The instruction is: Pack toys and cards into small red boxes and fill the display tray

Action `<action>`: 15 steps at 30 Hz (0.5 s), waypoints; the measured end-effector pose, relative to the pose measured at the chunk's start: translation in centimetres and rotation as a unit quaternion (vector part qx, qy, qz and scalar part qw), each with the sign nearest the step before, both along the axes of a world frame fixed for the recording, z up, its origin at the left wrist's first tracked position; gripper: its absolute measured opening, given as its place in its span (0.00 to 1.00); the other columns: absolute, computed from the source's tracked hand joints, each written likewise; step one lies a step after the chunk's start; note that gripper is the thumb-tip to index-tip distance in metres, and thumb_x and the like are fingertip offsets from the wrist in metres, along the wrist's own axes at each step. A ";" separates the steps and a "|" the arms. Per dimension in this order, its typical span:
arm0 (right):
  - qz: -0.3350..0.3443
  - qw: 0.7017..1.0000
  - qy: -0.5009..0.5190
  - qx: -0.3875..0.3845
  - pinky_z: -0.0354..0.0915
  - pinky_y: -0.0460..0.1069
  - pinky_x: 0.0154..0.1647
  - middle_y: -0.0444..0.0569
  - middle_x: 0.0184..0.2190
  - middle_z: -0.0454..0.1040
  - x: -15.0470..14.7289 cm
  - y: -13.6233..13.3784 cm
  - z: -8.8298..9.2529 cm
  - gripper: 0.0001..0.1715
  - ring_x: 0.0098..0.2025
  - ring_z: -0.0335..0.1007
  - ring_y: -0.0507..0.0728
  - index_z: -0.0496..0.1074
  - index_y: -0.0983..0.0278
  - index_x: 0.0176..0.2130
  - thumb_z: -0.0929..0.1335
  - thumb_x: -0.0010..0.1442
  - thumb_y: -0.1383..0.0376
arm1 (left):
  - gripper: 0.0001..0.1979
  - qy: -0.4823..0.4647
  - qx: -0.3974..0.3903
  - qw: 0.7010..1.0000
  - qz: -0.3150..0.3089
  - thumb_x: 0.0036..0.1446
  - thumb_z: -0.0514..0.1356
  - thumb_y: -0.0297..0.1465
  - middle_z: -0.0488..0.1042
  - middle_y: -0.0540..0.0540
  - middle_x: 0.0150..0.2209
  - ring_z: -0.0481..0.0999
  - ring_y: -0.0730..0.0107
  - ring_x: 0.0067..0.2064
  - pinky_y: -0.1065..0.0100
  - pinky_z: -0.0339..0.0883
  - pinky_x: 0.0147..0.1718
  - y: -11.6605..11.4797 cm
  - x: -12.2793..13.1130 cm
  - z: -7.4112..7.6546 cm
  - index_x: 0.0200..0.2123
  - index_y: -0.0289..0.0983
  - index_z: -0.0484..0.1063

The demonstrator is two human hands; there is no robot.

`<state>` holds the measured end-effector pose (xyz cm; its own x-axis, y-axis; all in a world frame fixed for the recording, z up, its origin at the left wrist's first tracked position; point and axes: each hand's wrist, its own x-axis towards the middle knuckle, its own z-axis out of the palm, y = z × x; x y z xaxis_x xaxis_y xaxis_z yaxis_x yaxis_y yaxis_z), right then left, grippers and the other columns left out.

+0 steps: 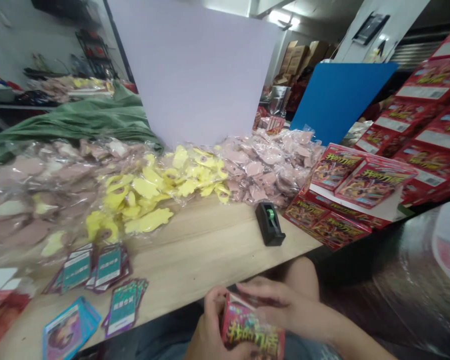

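1. Box (249, 327) sat in both hands, just below the near edge of the table (195, 265).
2. Left hand (210, 325) held the box at its side. Its fingers (213, 300) curled around the edge and had a firm hold.
3. Right hand (275, 300) reached over the top of the box. Its fingers (257, 289) lay long and nearly flat, closed lightly on the box.
4. Two hands made a good hold. One hand kept the box steady, and the other could press or feel along the top.
5. Box was red and pink, with big yellow letters on the front. Its near corners looked neat, not bent. A shiny bit along the top may have been clear wrap, but it was too blurry to tell.
6. Green cards (122, 307) lay in small piles on the table, near the left hand. A blue card (69, 327) lay by them. A black tape holder (270, 225) with a green roll stood farther along.
7. Clear bags of yellow shapes (142, 195) and pink shapes (266, 167) lay at the back of the table. More red boxes (348, 195) stood to the right.
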<state>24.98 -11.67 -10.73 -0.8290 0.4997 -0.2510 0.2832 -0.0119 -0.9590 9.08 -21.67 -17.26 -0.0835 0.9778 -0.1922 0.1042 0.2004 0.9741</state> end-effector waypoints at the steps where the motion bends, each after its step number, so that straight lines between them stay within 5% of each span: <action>1: 0.026 0.999 0.005 -0.030 0.61 0.52 0.50 0.49 0.47 0.70 -0.2 -0.2 0.0 0.24 0.48 0.66 0.56 0.66 0.58 0.53 0.66 0.57 0.58 | 0.55 -0.015 0.007 1.000 -0.004 0.35 0.63 0.22 0.72 0.46 0.41 0.73 0.65 0.38 0.67 0.65 0.40 -0.1 -0.2 0.1 0.60 0.37 0.28; 4: 0.021 0.997 0.004 -0.070 0.61 0.54 0.50 0.48 0.44 0.74 -0.6 -1.0 -0.5 0.23 0.48 0.68 0.59 0.67 0.58 0.53 0.65 0.58 0.57 | 0.60 -0.048 0.010 0.998 -0.041 0.38 0.62 0.20 0.71 0.46 0.41 0.74 0.68 0.35 0.68 0.67 0.36 -0.2 -0.7 -0.1 0.60 0.38 0.17; 9: -0.035 0.990 0.027 -0.131 0.66 0.51 0.42 0.49 0.37 0.77 -0.8 -1.3 -0.3 0.23 0.39 0.72 0.56 0.69 0.61 0.51 0.65 0.58 0.56 | 0.58 -0.084 0.021 0.992 -0.087 0.36 0.65 0.21 0.70 0.44 0.46 0.74 0.65 0.39 0.66 0.66 0.41 -0.9 -1.4 -0.7 0.63 0.40 0.29; 15: 0.106 0.992 -0.031 0.067 0.61 0.53 0.51 0.50 0.48 0.71 -1.2 -2.4 2.3 0.23 0.51 0.65 0.58 0.64 0.58 0.55 0.61 0.61 0.57 | 0.56 -0.030 0.028 0.997 -0.062 0.38 0.66 0.24 0.68 0.43 0.47 0.71 0.65 0.42 0.65 0.65 0.45 -1.1 -1.4 0.1 0.63 0.38 0.33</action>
